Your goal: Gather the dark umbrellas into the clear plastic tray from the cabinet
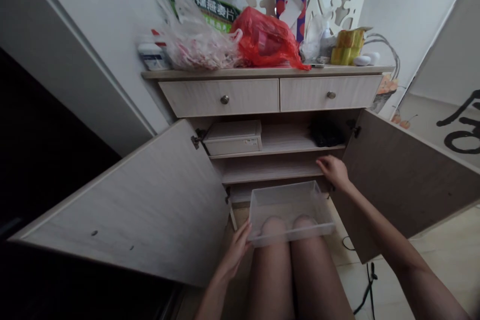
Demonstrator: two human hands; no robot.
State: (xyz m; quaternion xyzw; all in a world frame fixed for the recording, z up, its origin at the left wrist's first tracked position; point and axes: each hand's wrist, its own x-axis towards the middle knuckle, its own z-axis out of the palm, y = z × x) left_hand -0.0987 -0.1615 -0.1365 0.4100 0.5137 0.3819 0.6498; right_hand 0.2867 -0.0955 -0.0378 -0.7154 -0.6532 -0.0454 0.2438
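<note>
A clear empty plastic box (289, 210) rests over my knees in front of an open wooden cabinet (270, 170). My left hand (237, 249) touches the box's near left corner, fingers stretched out along its side. Further right, my right hand (333, 170) rests on the front edge of the lower shelf, next to the right door, fingers curled down over the edge. A white flat box (233, 137) and a dark bundle (325, 132) lie on the upper shelf.
Both cabinet doors (157, 205) (397, 180) stand wide open to left and right. Two shut drawers (225, 96) sit above. The top holds a red bag (266, 39), a pale bag (198, 45), an oat packet and yellow items (348, 46). A black cable (369, 285) lies on the floor.
</note>
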